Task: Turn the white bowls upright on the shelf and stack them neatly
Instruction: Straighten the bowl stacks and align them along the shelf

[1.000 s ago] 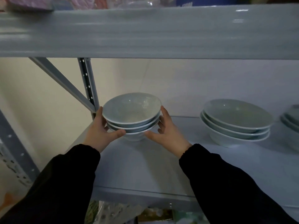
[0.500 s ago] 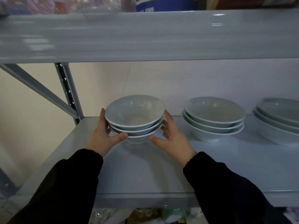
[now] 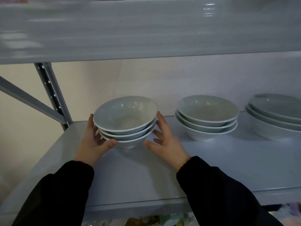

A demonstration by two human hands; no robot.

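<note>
We see three stacks of bowls: left stack (image 3: 125, 121), middle stack (image 3: 206, 116) at 3 o'clock of it, right stack (image 3: 275, 115) further at 3, all plain white with a pale green-grey cast. Shelf (image 3: 130, 173) light grey. Sleeves (image 3: 219, 193) black. Wall (image 3: 22, 128) cream.

front: bare shelf (image 3: 133, 173) ahead of the left stack (image 3: 125, 121) gives you open room | left: upright post (image 3: 52, 93) and brace (image 3: 27, 98) block you | right: clear gap before the middle stack (image 3: 206, 118), then right stack (image 3: 275, 115) | above: upper shelf (image 3: 146, 28) caps your lift
</note>
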